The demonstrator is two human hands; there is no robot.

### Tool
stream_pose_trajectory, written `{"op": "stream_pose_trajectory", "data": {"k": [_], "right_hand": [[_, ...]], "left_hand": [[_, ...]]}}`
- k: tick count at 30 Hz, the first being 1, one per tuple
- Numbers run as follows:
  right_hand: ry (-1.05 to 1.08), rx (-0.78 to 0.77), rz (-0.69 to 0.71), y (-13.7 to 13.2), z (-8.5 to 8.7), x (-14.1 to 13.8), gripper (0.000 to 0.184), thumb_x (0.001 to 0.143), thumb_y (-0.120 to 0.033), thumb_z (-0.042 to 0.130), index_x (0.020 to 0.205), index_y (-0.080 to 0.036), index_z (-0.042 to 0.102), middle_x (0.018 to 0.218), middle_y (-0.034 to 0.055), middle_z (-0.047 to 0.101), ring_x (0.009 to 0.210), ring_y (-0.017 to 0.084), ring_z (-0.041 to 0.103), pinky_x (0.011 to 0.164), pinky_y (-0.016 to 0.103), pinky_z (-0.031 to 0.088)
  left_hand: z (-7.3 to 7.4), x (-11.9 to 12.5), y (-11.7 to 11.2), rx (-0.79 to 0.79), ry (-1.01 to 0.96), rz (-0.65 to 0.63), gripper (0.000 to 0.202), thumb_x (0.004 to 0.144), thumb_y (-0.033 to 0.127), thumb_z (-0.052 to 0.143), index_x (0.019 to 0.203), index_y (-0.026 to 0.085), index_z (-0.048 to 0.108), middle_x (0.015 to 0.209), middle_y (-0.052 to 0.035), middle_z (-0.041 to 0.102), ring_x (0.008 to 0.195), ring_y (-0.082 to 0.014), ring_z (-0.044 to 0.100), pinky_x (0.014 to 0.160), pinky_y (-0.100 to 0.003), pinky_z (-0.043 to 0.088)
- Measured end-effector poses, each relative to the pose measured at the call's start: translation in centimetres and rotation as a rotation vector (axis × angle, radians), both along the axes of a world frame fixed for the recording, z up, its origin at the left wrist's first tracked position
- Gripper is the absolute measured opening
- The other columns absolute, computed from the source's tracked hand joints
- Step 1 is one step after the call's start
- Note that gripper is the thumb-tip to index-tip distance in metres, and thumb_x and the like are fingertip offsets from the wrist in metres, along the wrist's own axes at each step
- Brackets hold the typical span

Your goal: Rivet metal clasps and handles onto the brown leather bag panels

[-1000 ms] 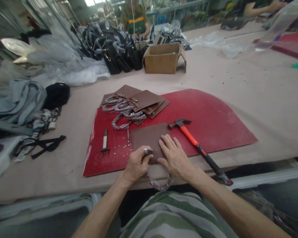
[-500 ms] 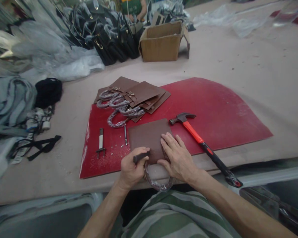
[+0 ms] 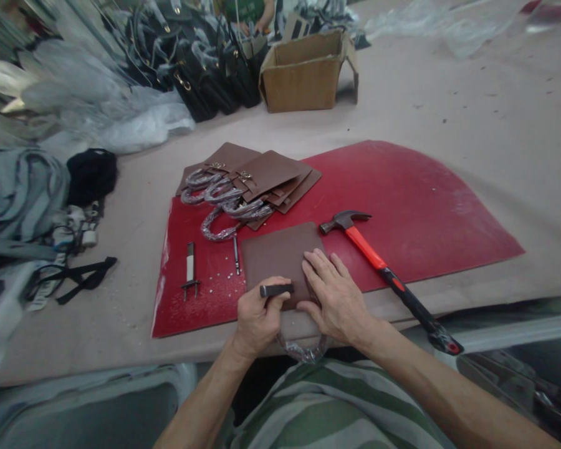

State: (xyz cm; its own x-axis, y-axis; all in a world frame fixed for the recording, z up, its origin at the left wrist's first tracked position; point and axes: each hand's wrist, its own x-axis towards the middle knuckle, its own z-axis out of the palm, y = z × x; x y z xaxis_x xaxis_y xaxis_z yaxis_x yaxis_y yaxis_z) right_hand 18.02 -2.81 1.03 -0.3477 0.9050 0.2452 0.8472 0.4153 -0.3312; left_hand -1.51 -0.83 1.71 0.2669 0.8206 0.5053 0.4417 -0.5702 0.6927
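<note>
So, head view first, and it's the only one we have. Our left hand [image 3: 257,315] is curled tight round a short dark punch [image 3: 277,290], fingers closed on it, and the tool lies sideways over the near edge of the brown panel [image 3: 280,252]. Our right hand [image 3: 337,298] lies flat on the panel's near right corner, fingers slightly spread, gripping nothing, just pressing. The panel sits right at the near edge of the red mat [image 3: 425,206], and its plastic-wrapped handle [image 3: 303,352] hangs over the front edge of the table [image 3: 472,125]. A hammer [image 3: 378,268] lies just right of the panel, head on the mat, grip reaching the table's front edge. A stack [image 3: 266,178] of similar pieces sits at the mat's far left corner.

What could bite us, we reckon:
- The dangling handle could drag the panel off line under the punch.
- Our right fingertips are close to the punch, so a slip lands on them.
- An elbow could knock that hammer grip off the table.
</note>
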Motion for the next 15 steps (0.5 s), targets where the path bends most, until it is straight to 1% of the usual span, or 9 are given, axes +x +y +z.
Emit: {"op": "stream_pose_trajectory", "data": {"k": [6,10,15], "right_hand": [[0.002,0.002,-0.003,0.2,-0.1,-0.1,0.067,0.086,-0.038,0.065,0.14,-0.001,0.049,0.153,0.024,0.042,0.145,0.038,0.032,0.12,0.056,0.025],[0.017,-0.006,-0.003,0.2,0.0,-0.1,0.068,0.086,-0.037,0.066,0.141,-0.001,0.049,0.153,0.0237,0.041,0.146,0.037,0.031,0.121,0.055,0.024],[0.038,-0.009,-0.019,0.0,0.0,-0.1,0.066,0.085,-0.034,0.066,0.141,-0.003,0.049,0.153,0.0229,0.042,0.147,0.036,0.03,0.121,0.055,0.024]], "left_hand": [[0.3,0.8,-0.1,0.001,0.076,0.067,0.012,0.093,0.016,0.057,0.098,0.017,0.068,0.091,-0.0051,0.077,0.081,-0.015,0.074,0.075,-0.023,0.059],[0.3,1.1,-0.1,-0.015,0.114,0.048,0.012,0.094,0.017,0.055,0.097,0.018,0.067,0.091,-0.0052,0.077,0.077,-0.0144,0.074,0.071,-0.021,0.058],[0.1,1.1,0.2,-0.042,0.13,0.019,0.013,0.093,0.016,0.054,0.099,0.018,0.065,0.091,-0.0044,0.076,0.075,-0.0136,0.072,0.071,-0.021,0.056]]}}
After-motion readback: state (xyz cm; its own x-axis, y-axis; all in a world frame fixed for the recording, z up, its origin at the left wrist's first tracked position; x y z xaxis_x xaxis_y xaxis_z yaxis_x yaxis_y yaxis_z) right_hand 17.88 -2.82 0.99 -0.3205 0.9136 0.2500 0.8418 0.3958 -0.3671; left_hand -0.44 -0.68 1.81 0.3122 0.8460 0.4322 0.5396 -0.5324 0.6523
